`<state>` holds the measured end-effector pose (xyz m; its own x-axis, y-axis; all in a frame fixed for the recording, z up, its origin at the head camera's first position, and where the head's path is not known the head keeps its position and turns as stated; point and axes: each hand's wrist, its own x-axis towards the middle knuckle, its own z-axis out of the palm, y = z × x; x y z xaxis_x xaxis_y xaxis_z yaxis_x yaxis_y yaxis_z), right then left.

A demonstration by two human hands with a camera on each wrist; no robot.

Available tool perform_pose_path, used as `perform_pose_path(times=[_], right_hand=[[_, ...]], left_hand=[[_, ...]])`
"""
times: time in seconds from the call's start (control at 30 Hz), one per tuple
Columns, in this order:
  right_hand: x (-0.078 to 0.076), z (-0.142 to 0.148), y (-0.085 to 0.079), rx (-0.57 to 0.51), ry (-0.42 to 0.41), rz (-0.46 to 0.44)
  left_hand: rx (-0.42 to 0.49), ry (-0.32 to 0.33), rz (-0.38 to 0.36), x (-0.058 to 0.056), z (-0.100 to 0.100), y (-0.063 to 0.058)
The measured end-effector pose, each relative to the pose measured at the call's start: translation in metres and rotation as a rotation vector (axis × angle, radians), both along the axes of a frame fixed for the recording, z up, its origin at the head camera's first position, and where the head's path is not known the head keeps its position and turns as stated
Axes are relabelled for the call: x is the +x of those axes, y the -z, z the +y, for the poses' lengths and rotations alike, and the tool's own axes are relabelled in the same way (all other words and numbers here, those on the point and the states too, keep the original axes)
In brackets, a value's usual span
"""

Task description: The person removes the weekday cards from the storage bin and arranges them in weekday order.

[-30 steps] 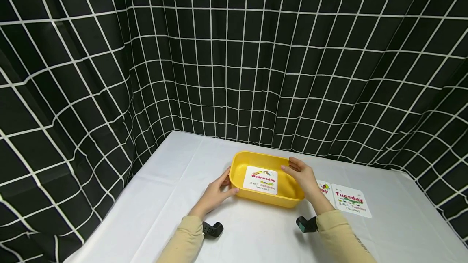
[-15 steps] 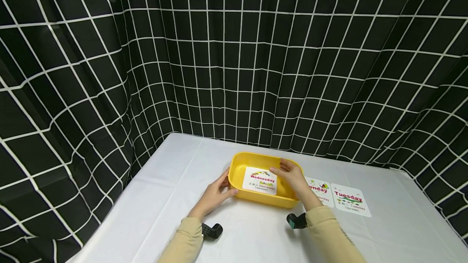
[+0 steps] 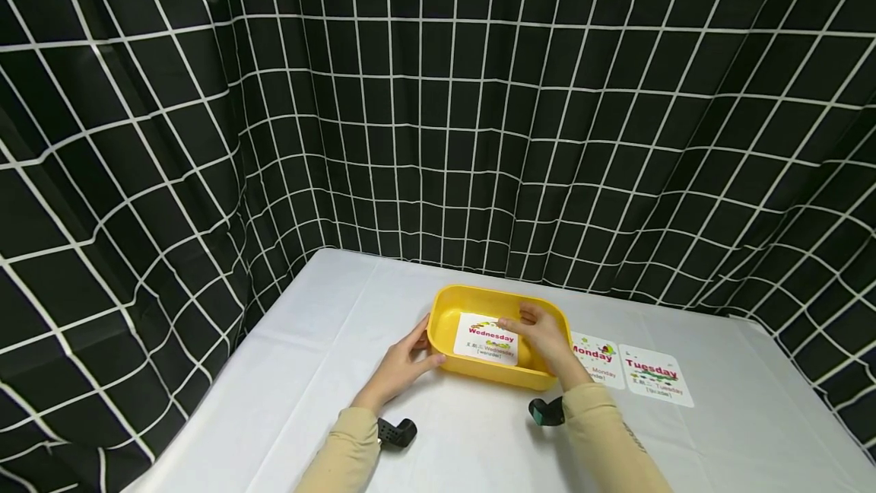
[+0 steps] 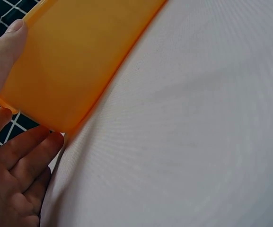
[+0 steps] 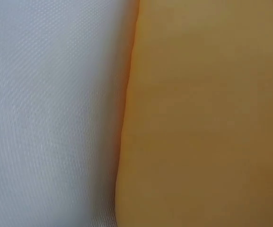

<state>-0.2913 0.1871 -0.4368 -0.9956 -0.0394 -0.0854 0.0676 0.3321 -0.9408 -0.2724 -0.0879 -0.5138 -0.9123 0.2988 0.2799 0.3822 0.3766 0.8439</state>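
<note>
The Wednesday card (image 3: 477, 346) lies face up in the yellow tray (image 3: 496, 374), toward its near left corner; it looks light, thin and fairly stiff, probably best taken by an edge or corner; the right hand (image 3: 545, 335) reaches over the tray's near right corner, a digit over the card's far right corner, whether pinching cannot be told; the left hand (image 3: 402, 365) grips the tray's left end, thumb on the near wall; the Monday card (image 3: 597, 356) and Tuesday card (image 3: 657, 376) lie on the table (image 3: 363, 310) past the tray's right end.
</note>
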Motion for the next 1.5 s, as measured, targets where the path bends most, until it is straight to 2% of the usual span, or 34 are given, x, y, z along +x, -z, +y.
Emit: perform_pose_path(times=[0.23,0.47,0.8,1.13,1.5], right_hand=[[-0.003,-0.002,0.003,0.024,0.004,-0.023],[-0.003,-0.004,0.006,0.06,-0.034,-0.047],[-0.004,-0.005,0.007,0.083,-0.045,-0.066],[-0.007,-0.006,0.01,0.132,-0.057,-0.085],[-0.01,-0.007,0.017,0.256,-0.063,-0.056]], left_hand=[[0.012,0.003,-0.003,0.0,0.0,0.0],[0.028,0.014,0.027,0.0,0.001,0.002],[0.008,-0.008,-0.004,0.002,0.001,0.0],[-0.01,-0.016,0.011,0.0,0.001,0.0],[-0.019,-0.019,0.003,-0.001,0.001,0.001]])
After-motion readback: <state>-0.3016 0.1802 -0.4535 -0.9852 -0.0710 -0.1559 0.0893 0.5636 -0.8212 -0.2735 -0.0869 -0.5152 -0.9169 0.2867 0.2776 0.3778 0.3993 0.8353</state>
